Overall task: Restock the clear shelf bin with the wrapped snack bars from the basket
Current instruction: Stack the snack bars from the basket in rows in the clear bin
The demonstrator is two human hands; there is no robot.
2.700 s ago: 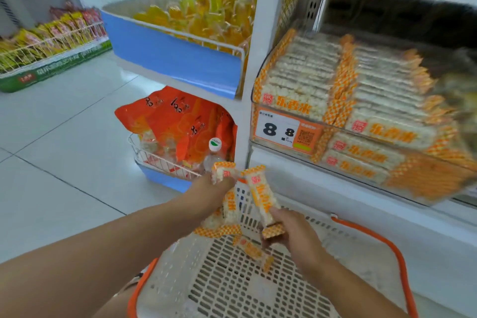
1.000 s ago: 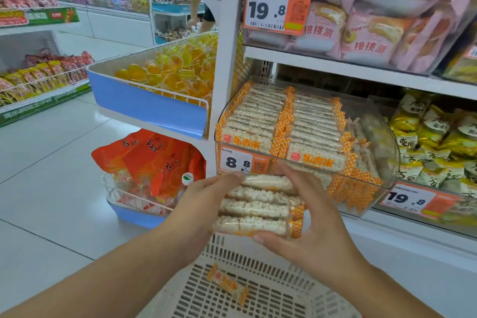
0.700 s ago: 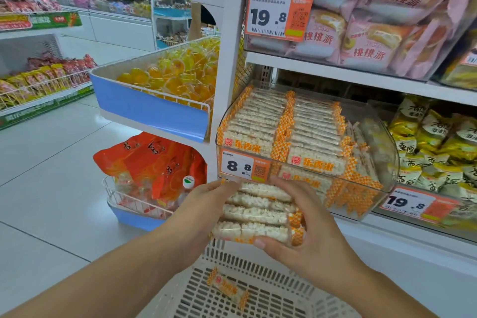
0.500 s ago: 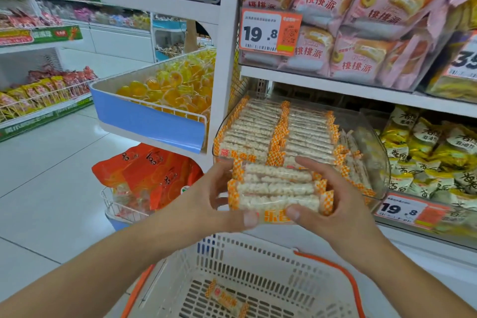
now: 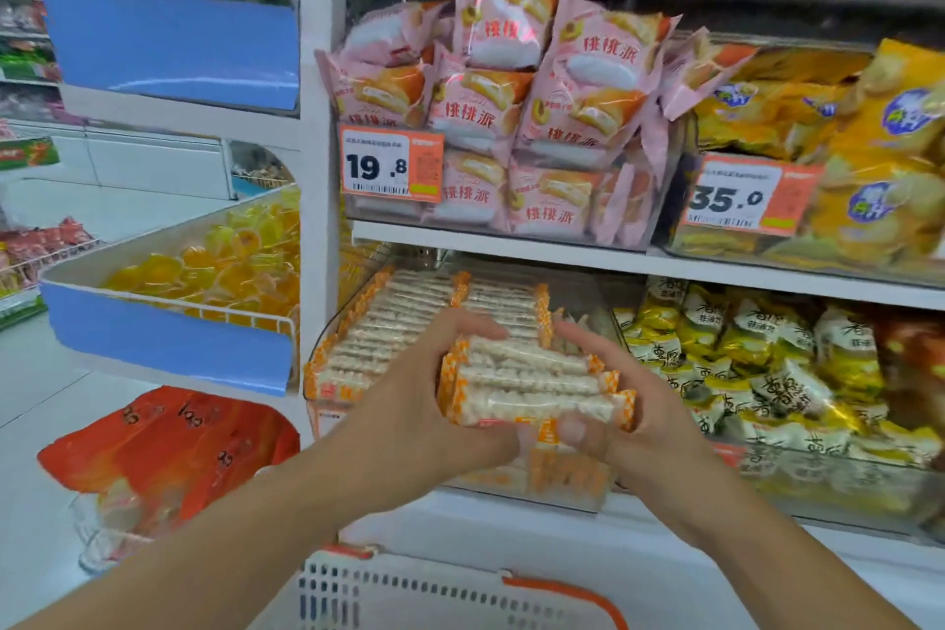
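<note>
At the far left a blue-fronted tray (image 5: 169, 348) holds yellow jelly cups (image 5: 225, 271), and below it orange bags (image 5: 174, 440) sit piled in a wire rack. Moving right, your left hand (image 5: 424, 394) curls around the left ends of a small stack of wrapped snack bars (image 5: 532, 389), thumb underneath and fingers over the top. Your right hand (image 5: 634, 404) grips the stack's right ends the same way, so both hands are closed on the bars and hold them flat, just above the front of the clear shelf bin (image 5: 332, 353). That bin sits on the lower shelf and already carries rows of the same orange-ended bars lying side by side. Above it, pink pastry packs (image 5: 516, 118) fill a bin behind a 19.8 price tag (image 5: 391, 164). Further right, yellow-and-white packets (image 5: 757, 373) crowd the neighbouring bin, with yellow bags (image 5: 844, 143) behind a 35.0 tag (image 5: 746, 194) on the shelf above. Below your arms, the white basket (image 5: 409, 599) shows only its rim and an orange handle.
</note>
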